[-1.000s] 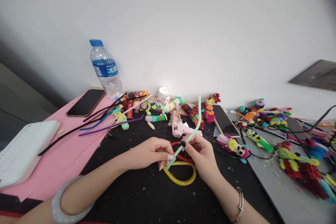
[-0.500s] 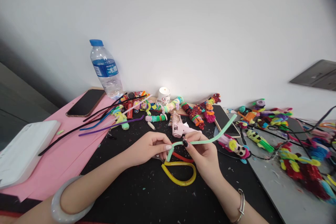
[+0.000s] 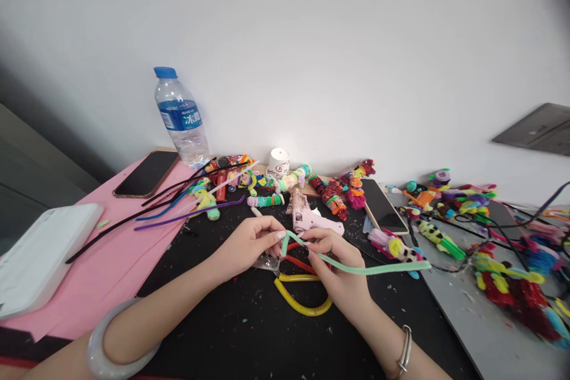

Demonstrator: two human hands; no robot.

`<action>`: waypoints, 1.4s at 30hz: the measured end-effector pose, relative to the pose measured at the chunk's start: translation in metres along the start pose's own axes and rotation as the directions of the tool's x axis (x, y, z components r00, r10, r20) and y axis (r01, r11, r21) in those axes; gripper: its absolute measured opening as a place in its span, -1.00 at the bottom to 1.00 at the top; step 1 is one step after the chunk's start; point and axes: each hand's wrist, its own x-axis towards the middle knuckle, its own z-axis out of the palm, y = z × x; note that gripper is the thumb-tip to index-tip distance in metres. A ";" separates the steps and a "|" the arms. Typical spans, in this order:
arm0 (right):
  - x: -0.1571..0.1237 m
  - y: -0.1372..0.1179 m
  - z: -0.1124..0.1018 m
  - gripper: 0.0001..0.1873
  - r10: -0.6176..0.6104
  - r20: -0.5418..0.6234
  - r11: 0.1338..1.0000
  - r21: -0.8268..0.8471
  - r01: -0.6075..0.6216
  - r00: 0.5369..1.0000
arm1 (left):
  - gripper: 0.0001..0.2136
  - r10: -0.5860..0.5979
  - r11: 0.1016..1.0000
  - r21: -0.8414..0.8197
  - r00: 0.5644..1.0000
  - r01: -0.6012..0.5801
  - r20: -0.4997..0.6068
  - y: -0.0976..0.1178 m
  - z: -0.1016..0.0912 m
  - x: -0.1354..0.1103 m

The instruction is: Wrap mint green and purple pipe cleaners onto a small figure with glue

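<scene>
A mint-green pipe cleaner [image 3: 374,270] is pinched between both of my hands. My left hand [image 3: 256,244] grips its short end, which folds down in a sharp bend by the fingertips. Just right of that bend, the fingers of my right hand [image 3: 341,261] close on it, and the long tail sticks out past them to the right. Under my hands lie pliers with yellow and red handles [image 3: 303,307] on the black mat [image 3: 231,326], their metal head partly hidden by my left hand. Behind my right hand rests a pink glue gun [image 3: 318,222].
A water bottle [image 3: 180,119] leans by the wall, near a dark phone [image 3: 146,174] on pink paper [image 3: 129,231]. At left sits a white box [image 3: 47,255]. Several fuzzy pipe-cleaner figures [image 3: 329,196] line the back; more lie at right around black cables. A paper cup [image 3: 279,161] stands behind.
The pipe cleaner's long tail has swung down from pointing up-right to nearly level. Its bend now looks sharper, and my right hand has turned slightly.
</scene>
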 end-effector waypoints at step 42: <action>-0.007 -0.005 0.016 -0.81 -0.148 0.045 0.971 -0.183 0.154 0.988 | -0.84 0.126 0.982 0.163 0.967 -0.091 -0.220 0.000 0.005 -0.003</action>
